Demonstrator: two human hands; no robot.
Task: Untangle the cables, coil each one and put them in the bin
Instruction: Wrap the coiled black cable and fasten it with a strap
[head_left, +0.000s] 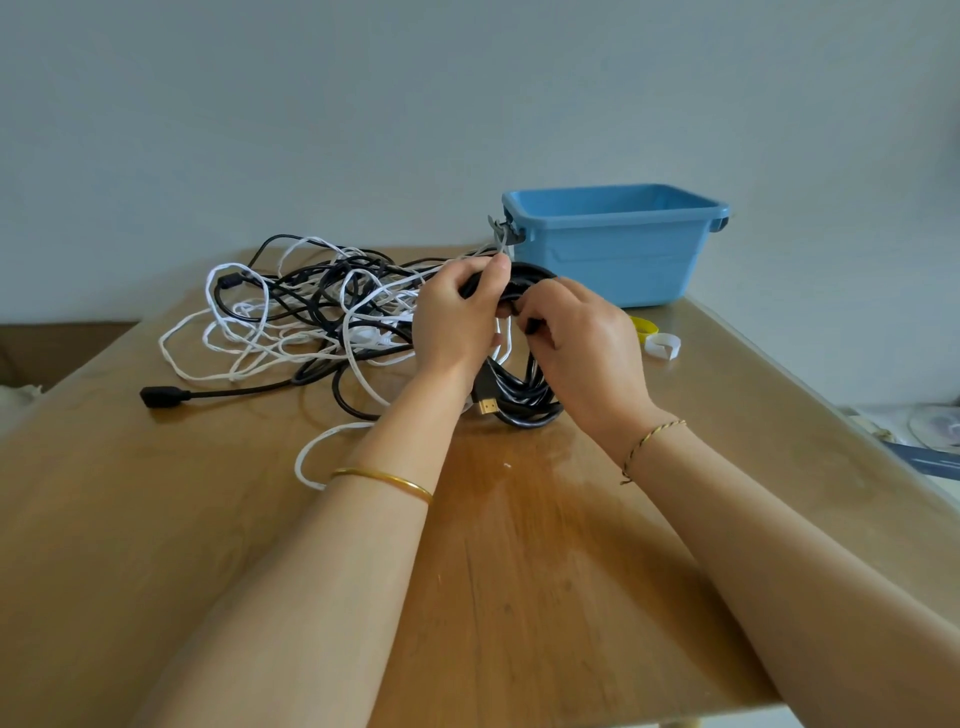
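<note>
Cables (311, 312) mostly lie tangled mid-desk; I grip one coiled black cable (524, 400) in both hands (457, 317) (582, 338), bin (613, 249) apparently empty.

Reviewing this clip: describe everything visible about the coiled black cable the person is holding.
The black cable is gathered into several round loops, smooth and rubbery looking. The top of the coil is pinched between the left hand and the right hand; the lower loops hang down to the wooden table. A gold-coloured flat connector sticks out at the lower left. The coil sits in front of the blue bin, right of the remaining tangle. Whether it is still linked to the tangle cannot be told.
</note>
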